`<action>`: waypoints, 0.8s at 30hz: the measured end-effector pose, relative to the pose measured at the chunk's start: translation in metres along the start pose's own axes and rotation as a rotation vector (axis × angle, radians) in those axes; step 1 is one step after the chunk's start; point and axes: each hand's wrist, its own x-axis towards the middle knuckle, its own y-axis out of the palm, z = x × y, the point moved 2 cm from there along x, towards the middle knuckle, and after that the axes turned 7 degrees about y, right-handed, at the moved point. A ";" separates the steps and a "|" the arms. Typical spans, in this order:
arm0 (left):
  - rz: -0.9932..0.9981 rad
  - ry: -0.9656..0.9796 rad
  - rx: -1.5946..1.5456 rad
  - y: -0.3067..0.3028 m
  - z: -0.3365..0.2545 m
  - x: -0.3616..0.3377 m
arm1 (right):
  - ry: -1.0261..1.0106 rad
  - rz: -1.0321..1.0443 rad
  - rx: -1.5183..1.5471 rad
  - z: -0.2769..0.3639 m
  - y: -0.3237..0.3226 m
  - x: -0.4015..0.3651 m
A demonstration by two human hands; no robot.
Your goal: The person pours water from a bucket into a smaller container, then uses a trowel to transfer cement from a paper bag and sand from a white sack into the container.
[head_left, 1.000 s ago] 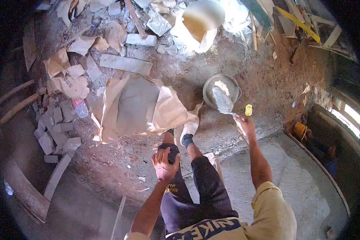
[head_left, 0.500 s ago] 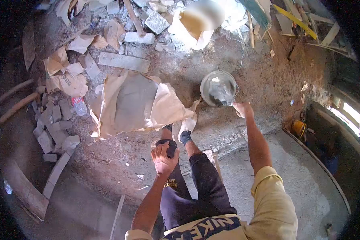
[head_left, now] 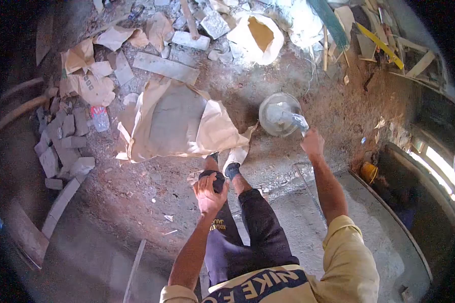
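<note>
My right hand (head_left: 313, 143) grips the handle of a trowel (head_left: 299, 121), its blade coated in wet grey material and angled over the bucket's near right side. Below it stands a round bucket (head_left: 263, 117), with pale grey paste (head_left: 277, 112) inside. My left hand (head_left: 210, 196) rests on my bent knee, fingers spread over the rolled dark trouser leg and holding nothing. Just beyond my feet lies a torn-open paper sack (head_left: 218, 129) with grey powder (head_left: 174, 118) on it.
A long-handled hammer (head_left: 191, 39) lies among broken blocks at the back. Nearby are an opened sack (head_left: 242, 35), a flat plank (head_left: 167, 68) and a plastic bottle (head_left: 100, 121). Block rubble (head_left: 63, 146) is piled left; a yellow level (head_left: 381, 46) lies back right.
My right hand has risen slightly with the trowel, whose blade now sits higher above the bucket. My left hand stays on the knee. The view has shifted a little.
</note>
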 end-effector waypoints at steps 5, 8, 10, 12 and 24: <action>-0.010 -0.117 -0.065 -0.006 0.002 0.000 | 0.186 -0.025 0.172 0.003 -0.011 -0.027; -0.088 -0.122 -0.047 -0.004 0.010 -0.008 | 0.121 0.083 0.326 0.025 -0.023 -0.040; -0.094 -0.147 -0.038 -0.004 0.013 -0.008 | -0.098 0.053 0.571 0.061 -0.018 -0.044; -0.093 -0.170 -0.069 -0.001 0.018 -0.011 | -0.280 0.026 0.808 0.101 -0.014 -0.037; 0.016 -0.379 -0.168 0.008 0.029 -0.040 | -0.736 0.090 0.258 0.426 0.109 0.063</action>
